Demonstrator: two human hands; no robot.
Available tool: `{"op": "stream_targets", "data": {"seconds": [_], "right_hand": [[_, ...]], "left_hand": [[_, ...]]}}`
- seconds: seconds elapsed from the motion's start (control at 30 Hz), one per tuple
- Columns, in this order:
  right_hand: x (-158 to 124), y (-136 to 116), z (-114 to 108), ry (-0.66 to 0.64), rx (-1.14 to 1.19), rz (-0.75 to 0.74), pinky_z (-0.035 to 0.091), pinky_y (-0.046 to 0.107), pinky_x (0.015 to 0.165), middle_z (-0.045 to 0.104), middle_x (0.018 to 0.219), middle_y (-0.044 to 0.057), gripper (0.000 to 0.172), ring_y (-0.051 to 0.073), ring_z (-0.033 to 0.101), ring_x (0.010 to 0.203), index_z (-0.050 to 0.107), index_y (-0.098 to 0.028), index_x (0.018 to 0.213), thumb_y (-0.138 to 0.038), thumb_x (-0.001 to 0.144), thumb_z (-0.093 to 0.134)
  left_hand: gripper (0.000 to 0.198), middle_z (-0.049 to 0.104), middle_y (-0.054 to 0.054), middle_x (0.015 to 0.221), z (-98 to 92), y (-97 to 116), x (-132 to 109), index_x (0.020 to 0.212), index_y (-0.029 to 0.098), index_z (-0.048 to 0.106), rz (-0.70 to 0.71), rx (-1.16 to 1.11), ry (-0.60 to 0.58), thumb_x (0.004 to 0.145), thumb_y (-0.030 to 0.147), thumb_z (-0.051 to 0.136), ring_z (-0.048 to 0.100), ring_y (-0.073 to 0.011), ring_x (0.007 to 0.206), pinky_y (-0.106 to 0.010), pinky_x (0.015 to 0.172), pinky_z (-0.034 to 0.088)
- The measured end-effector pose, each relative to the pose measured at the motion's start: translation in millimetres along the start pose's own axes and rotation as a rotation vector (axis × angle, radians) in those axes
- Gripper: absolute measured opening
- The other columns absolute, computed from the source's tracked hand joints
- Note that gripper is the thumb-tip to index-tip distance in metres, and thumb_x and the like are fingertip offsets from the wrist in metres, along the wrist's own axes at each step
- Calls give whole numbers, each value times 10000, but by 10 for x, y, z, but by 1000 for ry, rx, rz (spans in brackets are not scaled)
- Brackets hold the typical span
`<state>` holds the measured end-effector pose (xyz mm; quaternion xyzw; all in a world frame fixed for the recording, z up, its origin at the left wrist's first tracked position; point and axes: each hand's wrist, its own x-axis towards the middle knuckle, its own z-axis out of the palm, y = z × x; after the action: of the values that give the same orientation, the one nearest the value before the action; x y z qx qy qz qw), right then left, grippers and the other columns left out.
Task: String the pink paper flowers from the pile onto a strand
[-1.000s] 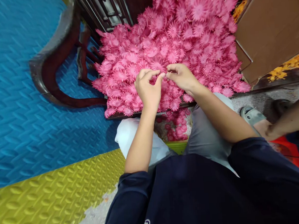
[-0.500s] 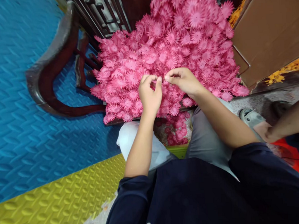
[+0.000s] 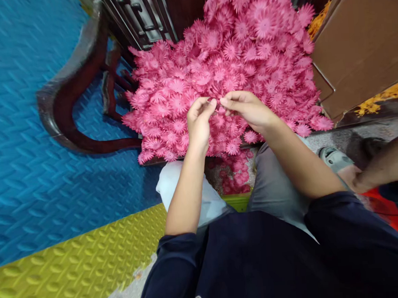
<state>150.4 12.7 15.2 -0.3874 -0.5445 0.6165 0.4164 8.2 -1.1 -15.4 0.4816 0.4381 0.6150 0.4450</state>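
Note:
A big heap of pink fabric flowers (image 3: 233, 60) lies in front of me on a low dark wooden surface. My left hand (image 3: 199, 121) and my right hand (image 3: 247, 107) meet over the heap's near side, fingertips pinched together on a pink flower piece (image 3: 218, 103) held between them. Most of that piece is hidden by my fingers. Both forearms reach out from dark blue sleeves over my grey trousers.
A curved dark wooden chair arm (image 3: 69, 94) stands at the left on blue foam mats (image 3: 20, 134). A yellow mat (image 3: 67, 271) lies near left. A brown cardboard box (image 3: 365, 37) stands at the right. Another person's arm (image 3: 387, 165) and a sandalled foot (image 3: 336, 160) are at the right edge. Fallen flowers (image 3: 236, 171) lie between my knees.
Both hands stay pinched together over the heap; the fingers have shifted slightly, and the view has moved a little.

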Motion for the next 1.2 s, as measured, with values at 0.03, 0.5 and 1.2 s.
{"op": "stream_targets", "data": {"seconds": [0.03,0.5,1.2], "right_hand": [[1,1,3,-4,26,19,400,223,644,529,635,-36,377,70,485,628,567,-169,665,-491,667,764],[57,62,55,262,158,171,397,219,609,537,643,-34,105,78,558,601,499,-177,705,-142,788,554],[45,47,145,329,129,207,338,189,534,573,593,-55,149,32,502,499,595,-149,685,-107,825,564]], "left_hand": [[244,593,14,731,3,0,3,711,213,573,-21,-57,7,768,417,695,586,-122,721,-248,733,474],[226,415,19,663,-17,42,32,653,196,480,3,-115,273,751,263,673,379,-90,595,-210,581,341],[145,546,35,667,-6,76,-13,694,202,549,96,383,127,794,132,628,473,-98,616,-228,644,404]]}}
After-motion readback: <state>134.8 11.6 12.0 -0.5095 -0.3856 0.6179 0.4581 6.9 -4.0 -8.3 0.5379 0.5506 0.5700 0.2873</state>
